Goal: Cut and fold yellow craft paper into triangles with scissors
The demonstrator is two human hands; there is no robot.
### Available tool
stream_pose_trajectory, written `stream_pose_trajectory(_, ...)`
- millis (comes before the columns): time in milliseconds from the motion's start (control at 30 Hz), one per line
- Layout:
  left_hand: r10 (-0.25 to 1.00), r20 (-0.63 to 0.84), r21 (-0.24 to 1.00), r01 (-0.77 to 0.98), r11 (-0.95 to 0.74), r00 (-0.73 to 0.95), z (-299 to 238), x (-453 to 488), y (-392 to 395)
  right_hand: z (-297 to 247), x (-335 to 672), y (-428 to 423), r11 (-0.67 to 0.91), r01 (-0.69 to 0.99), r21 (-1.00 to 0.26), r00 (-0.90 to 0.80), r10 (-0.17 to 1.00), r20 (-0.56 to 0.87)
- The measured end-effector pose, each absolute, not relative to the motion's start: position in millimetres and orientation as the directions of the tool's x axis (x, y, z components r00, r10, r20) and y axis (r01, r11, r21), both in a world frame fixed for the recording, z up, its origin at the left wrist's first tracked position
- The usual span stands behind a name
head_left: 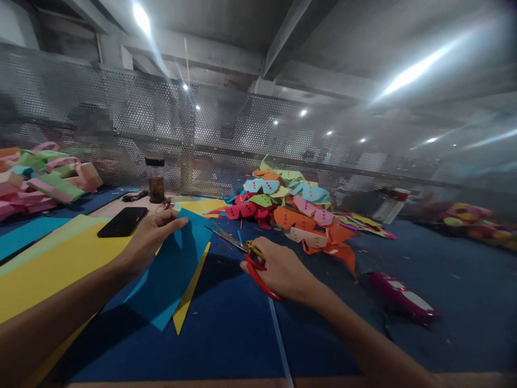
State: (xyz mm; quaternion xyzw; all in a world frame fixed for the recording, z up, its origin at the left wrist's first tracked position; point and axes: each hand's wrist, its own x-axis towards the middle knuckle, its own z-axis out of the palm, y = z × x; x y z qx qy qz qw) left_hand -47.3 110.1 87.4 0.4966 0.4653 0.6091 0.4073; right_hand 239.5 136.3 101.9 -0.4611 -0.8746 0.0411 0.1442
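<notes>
My left hand (151, 237) pinches the top edge of a blue paper sheet (172, 275) that lies slanted over a yellow strip (189, 302). My right hand (283, 269) is closed through the red handles of a pair of scissors (238, 245). The scissors' metal blades point left toward the blue sheet and rest low over the dark blue table cover (226, 334). The two hands are about a hand's width apart.
A black phone (122, 221) lies on large yellow sheets (48, 264) at left. A heap of coloured folded paper pieces (291, 207) sits behind the scissors. A dark jar (155, 180) stands at the back. A magenta stapler-like tool (402, 296) lies right. Perforated metal screen behind.
</notes>
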Motion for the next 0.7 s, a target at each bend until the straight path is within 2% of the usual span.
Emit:
stream_pose_trajectory(267, 0.947, 0.247, 0.966, -0.024, -0.258, -0.205, 83.2, -53.3, 115.8, 104.4, 242.5, 133.3, 0.552, 0.81, -0.197, -0.505, 0.828, 0.244)
stream_pose_trajectory(467, 0.95, 0.256, 0.965, -0.018, -0.263, -0.177, 83.6, -50.0, 114.3, 106.3, 239.6, 131.8, 0.554, 0.811, -0.189, -0.522, 0.831, 0.194)
stream_pose_trajectory(700, 0.949, 0.272, 0.962, 0.069, -0.264, -0.157, 84.5, -47.0, 109.3, 105.1, 238.8, 130.0, 0.571, 0.796, -0.202, -0.54, 0.82, 0.192)
